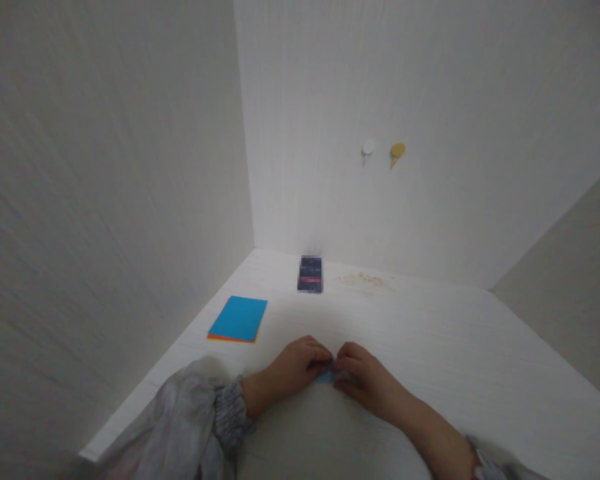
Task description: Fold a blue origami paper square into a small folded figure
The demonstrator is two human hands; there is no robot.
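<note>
Near the table's front edge, a small piece of blue paper [325, 377] lies between my two hands, mostly covered by fingers. My left hand [303, 363] has its fingers bent and pressed together on the paper's left side, with a ring on one finger. From the right, my right hand [363, 377] pinches the paper's other side, its fingertips almost touching those of my left hand. How the paper is folded is too small to tell.
A stack of coloured sheets [239, 319], blue on top with orange below, lies on the white table [430, 333] at the left. A dark phone-like object [311, 274] stands by the back wall, beside a brownish mark [365, 279]. Two hooks, white [368, 148] and yellow [397, 151], hang above.
</note>
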